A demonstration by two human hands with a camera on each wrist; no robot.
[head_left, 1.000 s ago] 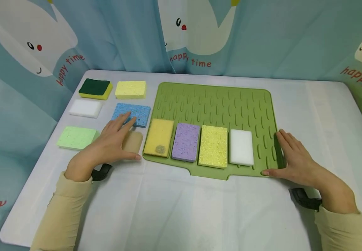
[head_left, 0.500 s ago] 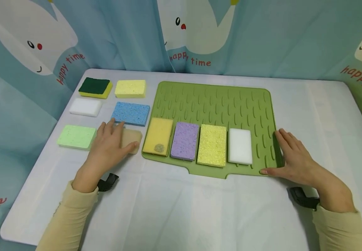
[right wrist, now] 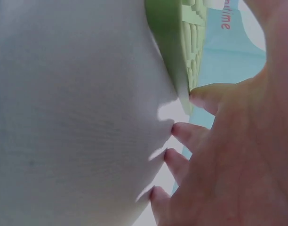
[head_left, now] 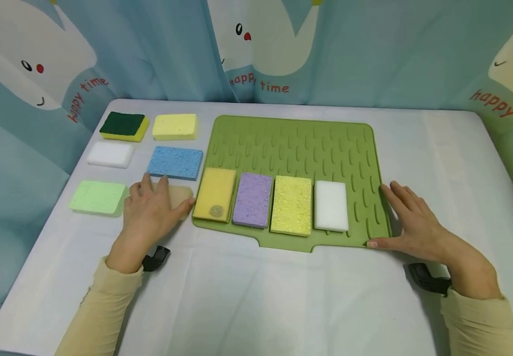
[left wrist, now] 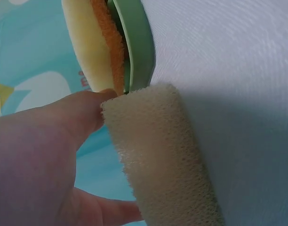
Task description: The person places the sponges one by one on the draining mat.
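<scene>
My left hand [head_left: 148,212] grips a beige, coarse-pored sponge [head_left: 180,194] lying just left of the green ridged mat [head_left: 292,148]. In the left wrist view the thumb sits at one corner of the sponge and a finger reaches along its far side. My right hand [head_left: 418,228] is spread at the mat's right edge, the thumb by its front corner and the other fingertips down on the table. A row of sponges lies along the mat's front: yellow with a grey spot [head_left: 214,193], purple [head_left: 253,199], speckled yellow [head_left: 291,205] and white [head_left: 331,205].
Left of the mat lie a green-topped scouring sponge [head_left: 124,126], a pale yellow sponge [head_left: 175,127], a white sponge [head_left: 110,154], a blue sponge [head_left: 175,162] and a mint green sponge [head_left: 98,197]. A printed curtain [head_left: 350,54] hangs behind the white table [head_left: 247,306].
My left hand has come down and back from over the blue sponge and now holds the beige sponge. The right hand stays at the mat's edge. The head view has shifted slightly.
</scene>
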